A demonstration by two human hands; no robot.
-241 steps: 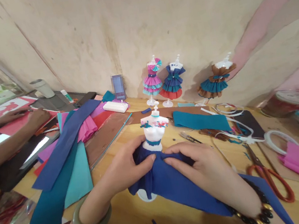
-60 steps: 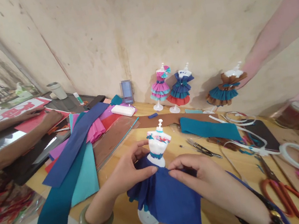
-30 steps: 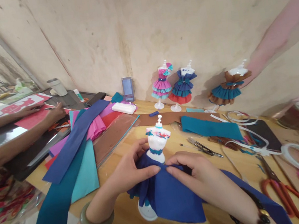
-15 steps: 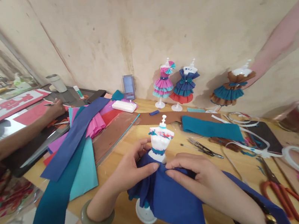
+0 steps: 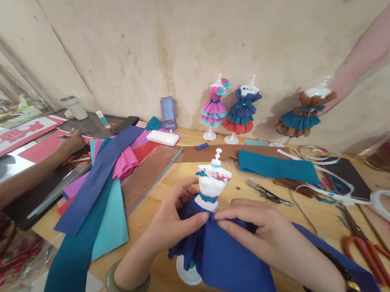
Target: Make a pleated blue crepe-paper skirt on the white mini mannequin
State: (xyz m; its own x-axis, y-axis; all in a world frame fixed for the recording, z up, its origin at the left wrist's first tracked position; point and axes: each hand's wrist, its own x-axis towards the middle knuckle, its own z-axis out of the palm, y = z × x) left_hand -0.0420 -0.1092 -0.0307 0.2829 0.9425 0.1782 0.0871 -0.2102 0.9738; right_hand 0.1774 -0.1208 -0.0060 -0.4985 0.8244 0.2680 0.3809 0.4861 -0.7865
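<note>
A small white mannequin [image 5: 213, 183] tilts slightly to the right in front of me, its round base [image 5: 188, 270] on the table. Dark blue crepe paper [image 5: 228, 264] wraps its lower part like a skirt and trails off to the right under my forearm. My left hand [image 5: 182, 217] curls around the waist from the left, thumb pressing the paper's upper edge. On the other side my right hand [image 5: 252, 226] pinches the same edge between thumb and fingers, close to the left thumb. Teal bits show at the waist and under the skirt.
Orange-handled scissors [image 5: 375, 255] lie at right, with small snips [image 5: 269, 192] nearer the middle. Three dressed mannequins [image 5: 243, 111] stand by the wall. Crepe strips [image 5: 100, 180] overlap at left, beside a co-worker's arm [image 5: 49, 161]. A phone [image 5: 168, 113] leans upright behind a white box [image 5: 162, 138].
The mannequin tilts slightly further right, and the skirt's lower edge has shifted a little right. Both hands keep their hold on the blue paper.
</note>
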